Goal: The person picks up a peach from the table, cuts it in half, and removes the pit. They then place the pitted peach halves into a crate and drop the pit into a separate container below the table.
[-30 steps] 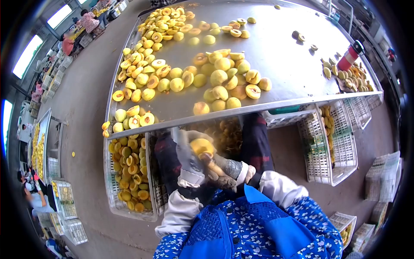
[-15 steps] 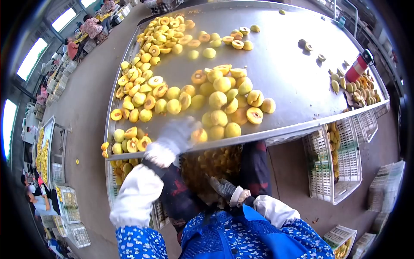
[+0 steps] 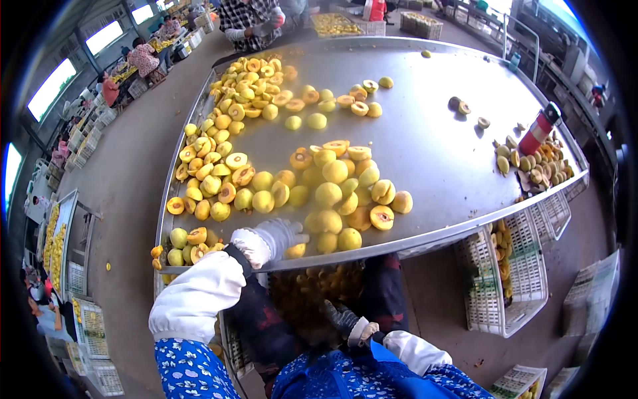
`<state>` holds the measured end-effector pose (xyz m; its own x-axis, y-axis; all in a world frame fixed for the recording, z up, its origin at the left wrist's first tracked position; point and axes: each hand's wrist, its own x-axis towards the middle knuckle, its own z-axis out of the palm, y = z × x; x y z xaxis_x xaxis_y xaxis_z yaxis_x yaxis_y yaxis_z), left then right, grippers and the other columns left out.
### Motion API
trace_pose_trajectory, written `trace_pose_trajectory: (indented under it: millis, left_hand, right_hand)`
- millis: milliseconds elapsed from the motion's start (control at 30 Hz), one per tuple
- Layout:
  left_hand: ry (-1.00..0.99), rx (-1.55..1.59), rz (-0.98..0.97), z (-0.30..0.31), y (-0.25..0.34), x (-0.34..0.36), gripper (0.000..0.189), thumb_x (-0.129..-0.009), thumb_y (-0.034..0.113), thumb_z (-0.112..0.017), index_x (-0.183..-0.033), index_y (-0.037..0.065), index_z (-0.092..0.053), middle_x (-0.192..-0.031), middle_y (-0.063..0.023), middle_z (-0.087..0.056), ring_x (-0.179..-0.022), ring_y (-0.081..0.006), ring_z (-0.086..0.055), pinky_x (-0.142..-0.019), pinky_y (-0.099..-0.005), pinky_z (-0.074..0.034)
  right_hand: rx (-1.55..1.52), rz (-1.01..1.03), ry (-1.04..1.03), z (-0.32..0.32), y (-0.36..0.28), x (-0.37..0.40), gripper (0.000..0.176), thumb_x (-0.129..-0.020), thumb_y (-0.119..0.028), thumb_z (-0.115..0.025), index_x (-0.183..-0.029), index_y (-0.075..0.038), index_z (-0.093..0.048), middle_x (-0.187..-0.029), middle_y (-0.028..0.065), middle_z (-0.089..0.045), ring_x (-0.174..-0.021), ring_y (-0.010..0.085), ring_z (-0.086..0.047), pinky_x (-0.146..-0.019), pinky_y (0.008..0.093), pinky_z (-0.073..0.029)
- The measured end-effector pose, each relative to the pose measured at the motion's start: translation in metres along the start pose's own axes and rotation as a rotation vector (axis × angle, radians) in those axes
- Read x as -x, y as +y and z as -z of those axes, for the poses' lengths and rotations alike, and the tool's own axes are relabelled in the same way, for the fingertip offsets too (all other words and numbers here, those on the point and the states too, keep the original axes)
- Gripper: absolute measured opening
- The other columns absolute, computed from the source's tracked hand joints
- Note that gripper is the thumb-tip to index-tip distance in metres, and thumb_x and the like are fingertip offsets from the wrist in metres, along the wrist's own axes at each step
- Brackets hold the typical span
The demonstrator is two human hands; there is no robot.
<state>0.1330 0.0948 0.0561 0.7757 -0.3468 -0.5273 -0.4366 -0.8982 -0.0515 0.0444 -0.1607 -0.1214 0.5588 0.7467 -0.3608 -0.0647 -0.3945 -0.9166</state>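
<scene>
My left hand (image 3: 274, 239), in a pale grey glove, lies over the near edge of the metal table (image 3: 425, 120). Its fingers are stretched to the right, close to a yellow peach half (image 3: 296, 251) at the rim. Beyond them sits a cluster of peaches and cut halves (image 3: 329, 194), some with the red-brown centre facing up. My right hand (image 3: 343, 318), in a dark grey glove, is low between my knees, by the shadowed heap of peach pieces (image 3: 316, 289) below the table. Its fingers look extended, with nothing visible in them.
More peach halves (image 3: 222, 149) line the table's left side. At the right end, a red bottle (image 3: 537, 133) stands among greenish halves (image 3: 548, 163). White crates (image 3: 492, 292) stand on the floor to the right. Across the table is another person in a checked shirt (image 3: 242, 23).
The view has tilted up, bringing the person across the table into sight. My left hand, blurred by motion before, now shows sharply by the near rim. My right hand stays low under the table.
</scene>
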Motion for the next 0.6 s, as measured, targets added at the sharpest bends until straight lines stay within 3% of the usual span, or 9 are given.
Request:
trace_pose_trajectory:
  millis: [33, 67, 167, 233, 300, 367, 467, 567, 600]
  left_hand:
    - [-0.009, -0.022, 0.012, -0.006, -0.001, -0.002, 0.062, -0.068, 0.013, -0.067, -0.125, 0.022, -0.045, -0.114, -0.0088, -0.049, -0.093, -0.0314, -0.057, -0.081, -0.0436, -0.047]
    - [-0.005, -0.013, 0.067, -0.006, 0.000, 0.000, 0.058, -0.069, 0.014, -0.068, -0.123, 0.019, -0.047, -0.114, -0.0105, -0.051, -0.094, -0.0324, -0.057, -0.083, -0.0424, -0.047]
    - [0.404, 0.472, 0.314, -0.010, 0.004, 0.029, 0.054, -0.072, 0.015, -0.068, -0.122, 0.015, -0.048, -0.108, -0.0131, -0.056, -0.096, -0.0292, -0.059, -0.083, -0.0392, -0.048]
    - [0.813, 0.913, 0.232, -0.040, -0.004, 0.041, 0.048, -0.083, 0.024, -0.056, -0.128, 0.011, -0.046, -0.094, -0.0117, -0.061, -0.078, -0.0235, -0.064, -0.064, -0.0323, -0.052]
    - [0.869, 1.829, 0.196, -0.049, 0.007, 0.060, 0.043, -0.087, 0.027, -0.051, -0.126, 0.010, -0.046, -0.095, -0.0096, -0.061, -0.067, -0.0184, -0.061, -0.054, -0.0270, -0.049]
    - [1.143, 2.270, 0.027, -0.045, 0.044, 0.072, 0.039, -0.091, 0.034, -0.047, -0.118, 0.005, -0.049, -0.092, -0.0126, -0.063, -0.058, -0.0145, -0.058, -0.045, -0.0221, -0.044]
    - [1.125, 2.299, 0.060, -0.059, 0.074, 0.086, 0.053, -0.092, 0.051, -0.040, -0.109, 0.003, -0.052, -0.082, -0.0147, -0.063, -0.062, -0.0195, -0.059, -0.051, -0.0279, -0.047]
    - [1.263, 2.400, 0.118, -0.070, 0.101, 0.076, 0.060, -0.090, 0.058, -0.039, -0.107, 0.003, -0.053, -0.082, -0.0143, -0.062, -0.063, -0.0211, -0.059, -0.056, -0.0295, -0.049]
    - [1.264, 2.388, 0.192, -0.079, 0.103, 0.073, 0.061, -0.090, 0.060, -0.038, -0.105, 0.003, -0.054, -0.083, -0.0129, -0.062, -0.067, -0.0208, -0.059, -0.061, -0.0298, -0.051]
  right_hand:
    - [-0.045, -0.025, 0.027, 0.000, -0.007, 0.001, 0.039, -0.097, -0.025, -0.042, -0.129, -0.003, -0.046, -0.113, 0.0205, -0.059, -0.093, 0.0281, -0.061, -0.085, 0.0339, -0.046]
    - [-0.206, -0.069, -0.063, 0.004, -0.014, 0.004, 0.048, -0.096, -0.035, -0.042, -0.131, -0.003, -0.044, -0.131, 0.0181, -0.049, -0.122, 0.0324, -0.045, -0.103, 0.0362, -0.031]
    - [-0.373, -0.087, 0.041, -0.016, 0.026, -0.006, 0.041, -0.097, -0.033, -0.042, -0.123, -0.003, -0.053, -0.115, 0.0139, -0.060, -0.105, 0.0249, -0.055, -0.093, 0.0332, -0.040]
    - [-0.445, -0.101, 0.031, 0.000, -0.017, 0.010, 0.037, -0.097, -0.031, -0.042, -0.117, -0.004, -0.057, -0.100, 0.0088, -0.064, -0.090, 0.0190, -0.056, -0.082, 0.0304, -0.044]
    - [-0.612, -0.088, -0.045, 0.015, -0.035, 0.008, 0.027, -0.095, -0.028, -0.050, -0.113, -0.009, -0.058, -0.092, -0.0069, -0.062, -0.073, 0.0006, -0.053, -0.060, 0.0138, -0.041]
    - [-0.378, 0.130, -0.003, 0.027, -0.075, 0.013, 0.026, -0.096, -0.026, -0.048, -0.112, -0.008, -0.058, -0.091, -0.0035, -0.063, -0.076, 0.0037, -0.055, -0.062, 0.0199, -0.045]
    - [-0.049, 0.374, 0.071, 0.033, -0.120, 0.010, 0.024, -0.095, -0.019, -0.046, -0.111, -0.004, -0.057, -0.092, 0.0041, -0.064, -0.079, 0.0144, -0.060, -0.067, 0.0284, -0.049]
    - [0.460, 0.908, 0.319, 0.025, -0.142, 0.003, 0.023, -0.095, -0.024, -0.045, -0.096, -0.005, -0.058, -0.077, 0.0197, -0.061, -0.071, 0.0375, -0.060, -0.055, 0.0448, -0.045]
    - [0.271, 0.629, 0.243, 0.020, -0.147, 0.003, 0.026, -0.094, -0.028, -0.045, -0.095, -0.004, -0.056, -0.073, 0.0214, -0.060, -0.066, 0.0391, -0.059, -0.054, 0.0489, -0.044]
